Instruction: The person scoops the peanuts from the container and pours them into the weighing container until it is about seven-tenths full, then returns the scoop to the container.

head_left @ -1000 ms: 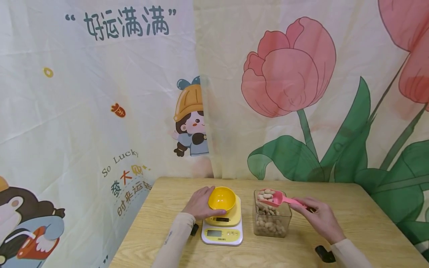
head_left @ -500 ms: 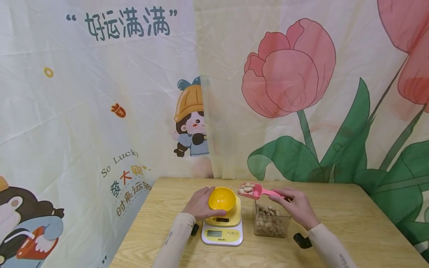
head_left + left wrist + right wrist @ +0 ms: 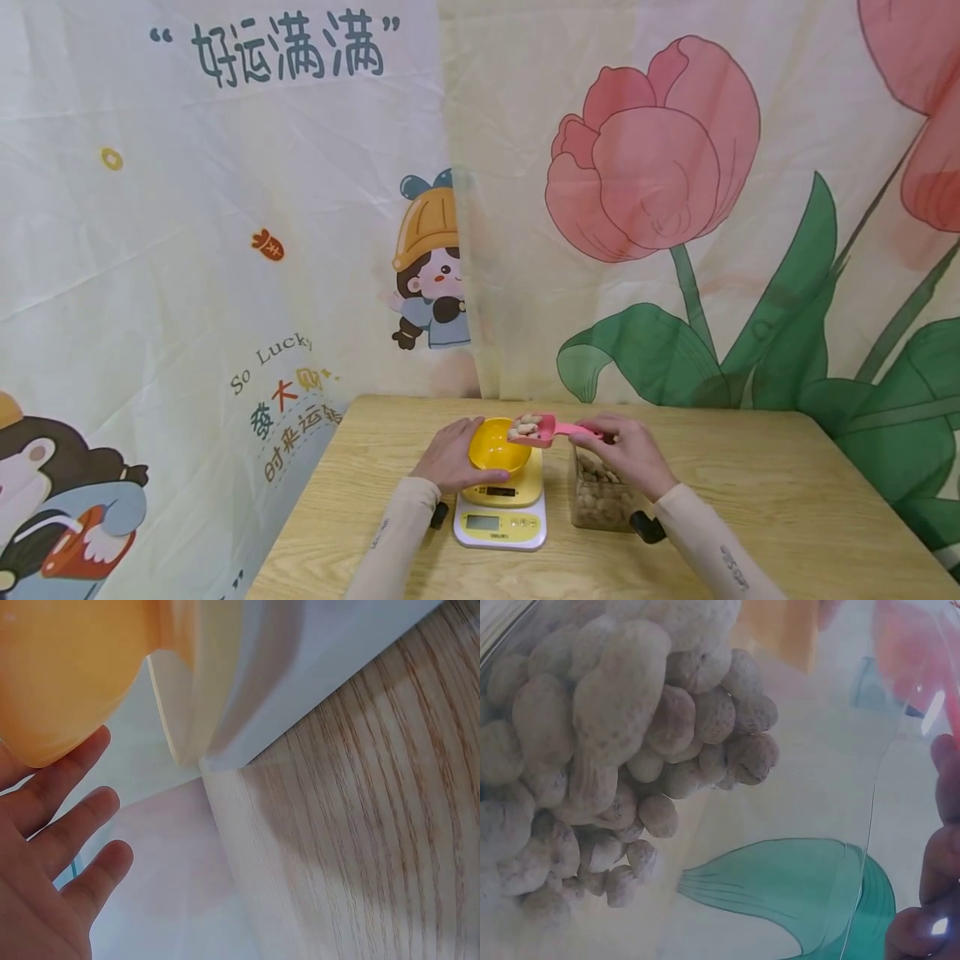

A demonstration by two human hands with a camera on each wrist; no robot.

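My left hand [image 3: 450,458] holds a yellow bowl [image 3: 491,457] by its left side, thumb at the near rim. The bowl sits on the yellow platform of a kitchen scale [image 3: 507,538]. In the left wrist view, fingertips [image 3: 94,746] touch the bowl's underside [image 3: 67,675]. My right hand [image 3: 632,457] grips the handle of a pink scoop [image 3: 549,432] loaded with unshelled peanuts [image 3: 527,426]. The scoop's front overlaps the bowl's right rim in the head view. Below the right hand, a clear plastic container [image 3: 581,518] holds more peanuts [image 3: 619,697], seen close through its wall in the right wrist view.
The scale's display and buttons face the near side of the wooden table [image 3: 360,450]. A printed cloth [image 3: 510,333] hangs behind the table and along its left. The container stands just right of the scale.
My right hand has carried the loaded scoop leftward from above the container to the bowl's right rim. The left hand and bowl have stayed put.
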